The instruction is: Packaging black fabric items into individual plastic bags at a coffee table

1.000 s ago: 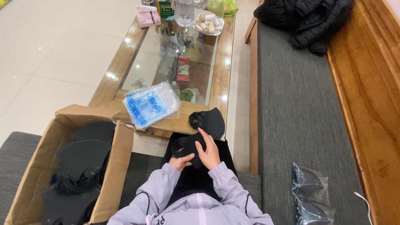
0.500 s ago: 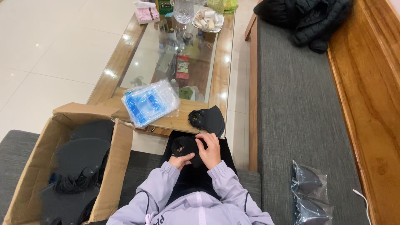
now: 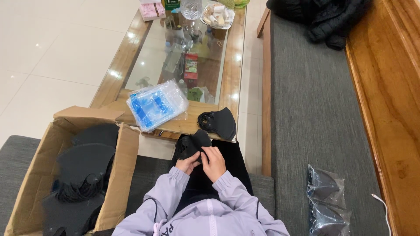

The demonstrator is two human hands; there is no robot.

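Glass-topped coffee table (image 3: 236, 65) ahead. Left hand (image 3: 189, 164), right hand (image 3: 214, 161) pinch black mask (image 3: 192, 144) over lap. Bagged masks (image 3: 326, 201) on bench; box (image 3: 124, 170) of loose masks remains.

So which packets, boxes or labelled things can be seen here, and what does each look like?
Cardboard box: brown, open, left of the person, holding black masks.
Stack of bags: clear and blue, table's near edge.
Pink box: table's far end.
Red packet: under the glass.
Bagged masks: clear wrap, right cushion.
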